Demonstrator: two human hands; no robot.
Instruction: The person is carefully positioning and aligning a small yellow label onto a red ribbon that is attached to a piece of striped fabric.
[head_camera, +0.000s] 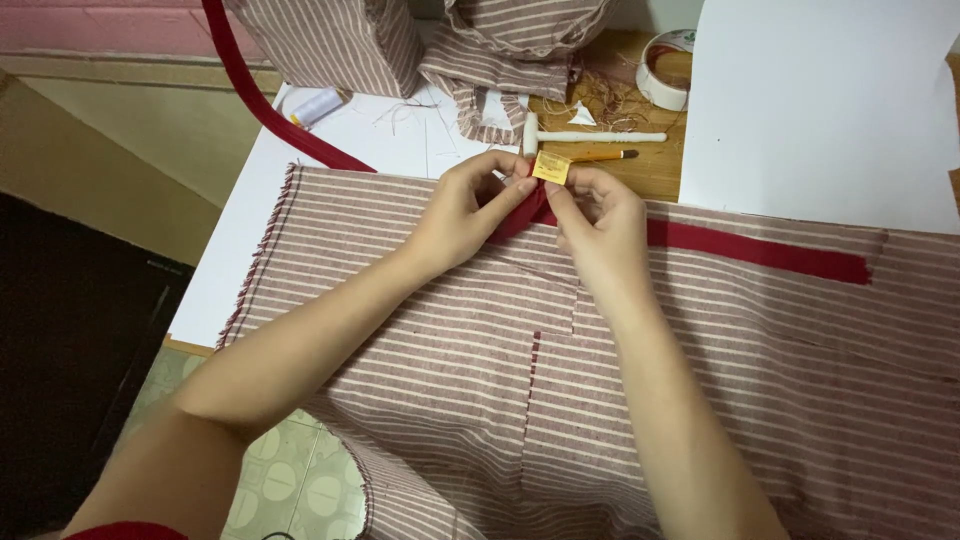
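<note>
Right at the far edge of the cloth, both hands are pinched in tight. The left hand (470, 205) has its fingers curled closed on the red binding strip (760, 250), thumb and forefinger pressing it where it bunches up. The right hand (595, 225) meets it from the other side, fingertips closed on the same red fold and on a small yellow tag (551, 166) that stands up just above the knuckles. The two hands touch, or very nearly, over that spot.

The strip runs off to the right along the top of the striped fabric (450, 340), lying flat on it, and another length of red curves away up to the left. The striped fabric covers most of the white table (225, 260) and hangs over the near edge.

Just beyond the hands lie a white T-shaped tool (585, 135) and an orange-handled tool (600, 155). Further back sit a spool of white thread (318, 105), a round tin (668, 68), a large white sheet (820, 110) and more bundled striped cloth (340, 40).
</note>
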